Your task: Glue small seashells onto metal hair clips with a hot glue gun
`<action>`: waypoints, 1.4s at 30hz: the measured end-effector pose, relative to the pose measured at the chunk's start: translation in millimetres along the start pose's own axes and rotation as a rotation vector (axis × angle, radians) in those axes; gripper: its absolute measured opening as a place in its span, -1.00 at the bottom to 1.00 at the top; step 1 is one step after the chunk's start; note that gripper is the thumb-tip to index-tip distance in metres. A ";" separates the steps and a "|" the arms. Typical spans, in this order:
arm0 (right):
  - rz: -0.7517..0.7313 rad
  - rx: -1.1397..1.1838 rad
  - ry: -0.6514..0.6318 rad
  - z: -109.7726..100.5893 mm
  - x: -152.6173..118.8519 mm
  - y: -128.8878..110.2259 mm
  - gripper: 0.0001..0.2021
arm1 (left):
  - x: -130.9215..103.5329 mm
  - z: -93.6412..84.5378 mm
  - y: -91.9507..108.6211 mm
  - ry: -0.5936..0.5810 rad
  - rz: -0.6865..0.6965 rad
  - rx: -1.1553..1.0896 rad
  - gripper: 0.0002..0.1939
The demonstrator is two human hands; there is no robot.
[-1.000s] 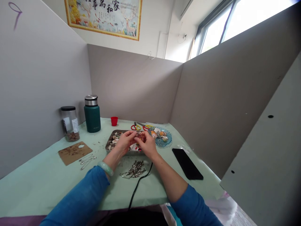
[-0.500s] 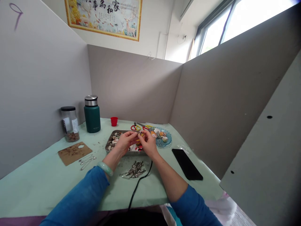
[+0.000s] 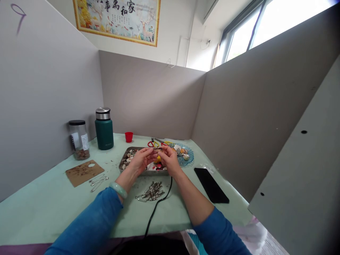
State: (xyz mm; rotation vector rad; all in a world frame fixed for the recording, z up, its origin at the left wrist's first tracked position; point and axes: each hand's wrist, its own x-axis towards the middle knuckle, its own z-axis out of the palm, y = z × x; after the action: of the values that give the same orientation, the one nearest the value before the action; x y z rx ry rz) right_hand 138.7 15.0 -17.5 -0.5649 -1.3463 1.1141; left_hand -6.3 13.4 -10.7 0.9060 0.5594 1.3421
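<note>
Above the metal tray (image 3: 145,173), my left hand (image 3: 142,161) and my right hand (image 3: 170,161) are close together, both with fingers pinched. Between their fingertips is a small, thin, dark piece (image 3: 157,149), too small to name for certain. A light green bangle (image 3: 118,190) circles my left wrist. The tray below holds small round pale and brown pieces on its left, and red, white and yellow items partly hidden by my hands. Nearer to me lies a pile of small silver metal fittings (image 3: 153,191), with a black cord (image 3: 156,205) beside it.
A blue glass plate (image 3: 190,161) with colourful pieces and red-and-yellow-handled tools (image 3: 153,143) lie behind. A black phone (image 3: 211,185) is at right. A green flask (image 3: 104,132), jar (image 3: 79,141), red cup (image 3: 129,137), brown card (image 3: 84,173) and large pins (image 3: 98,182) occupy the left.
My hands have drawn slightly apart at the fingertips, and my right hand has shifted a little to the right. More of the thin dark piece shows between them.
</note>
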 end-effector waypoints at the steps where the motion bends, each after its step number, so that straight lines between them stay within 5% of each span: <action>1: -0.003 -0.008 0.008 0.0 0.0 -0.2 -0.70 | -0.2 0.4 0.3 -0.001 0.009 0.005 -0.87; 9: 0.024 -0.151 0.080 1.7 0.4 -0.8 -0.66 | -2.8 5.5 2.4 0.025 0.039 0.079 -0.80; 16: 0.085 -0.053 0.022 2.3 -0.5 -2.1 -0.65 | -5.0 7.3 3.2 0.015 0.002 0.078 -0.83; 42: -0.129 -0.419 0.055 -0.1 1.0 13.8 -0.75 | -6.4 11.7 5.2 0.040 0.078 0.238 -0.74</action>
State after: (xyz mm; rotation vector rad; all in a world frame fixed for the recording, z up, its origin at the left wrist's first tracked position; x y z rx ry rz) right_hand 134.6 21.7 -29.0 -0.7927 -1.5547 0.7075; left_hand -1.1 4.4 -0.9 1.1060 0.7321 1.3848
